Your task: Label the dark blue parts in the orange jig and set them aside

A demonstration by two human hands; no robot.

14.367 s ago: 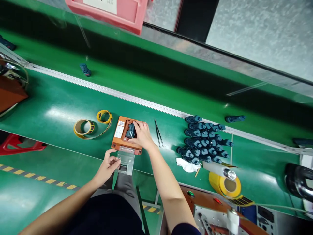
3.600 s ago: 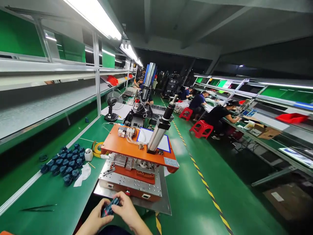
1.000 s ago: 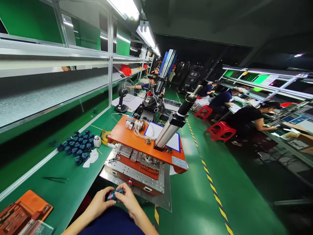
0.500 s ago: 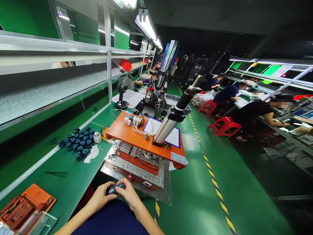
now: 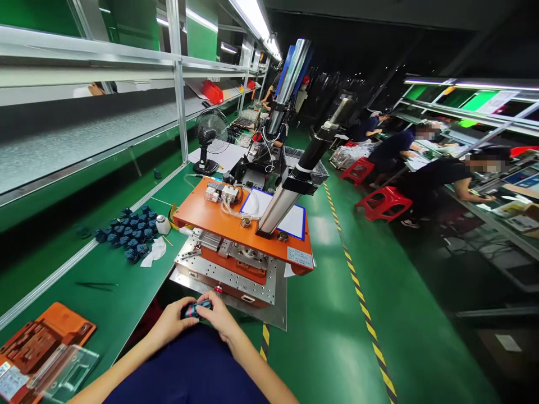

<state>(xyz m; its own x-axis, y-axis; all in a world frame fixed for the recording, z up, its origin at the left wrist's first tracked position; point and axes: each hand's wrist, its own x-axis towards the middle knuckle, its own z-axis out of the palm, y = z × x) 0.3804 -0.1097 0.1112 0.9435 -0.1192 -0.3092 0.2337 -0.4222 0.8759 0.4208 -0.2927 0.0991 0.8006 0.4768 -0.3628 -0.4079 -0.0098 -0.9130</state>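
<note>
Both hands hold one small dark blue plastic part (image 5: 196, 308) with a red and white band, close to my lap. My left hand (image 5: 173, 320) is closed on its left end, my right hand (image 5: 219, 320) is closed on its right end. Just beyond them stands an orange-topped press machine (image 5: 242, 230) with a slanted metal cylinder (image 5: 295, 185) on a steel base plate. Several more dark blue parts (image 5: 128, 233) lie grouped on the green bench (image 5: 96, 314) to the left. An orange jig (image 5: 40, 342) with a clear cover lies at the lower left.
Black tweezers (image 5: 96, 285) lie on the bench, with a white cloth (image 5: 154, 252) and a small white bottle (image 5: 162, 224) by the parts. A desk fan (image 5: 208, 140) stands further back. People sit on red stools (image 5: 383, 202) at benches across the yellow-striped aisle.
The view has dipped and swung slightly, so the press and the orange jig sit a little differently in frame. Both hands stay closed on the same small part near my lap.
</note>
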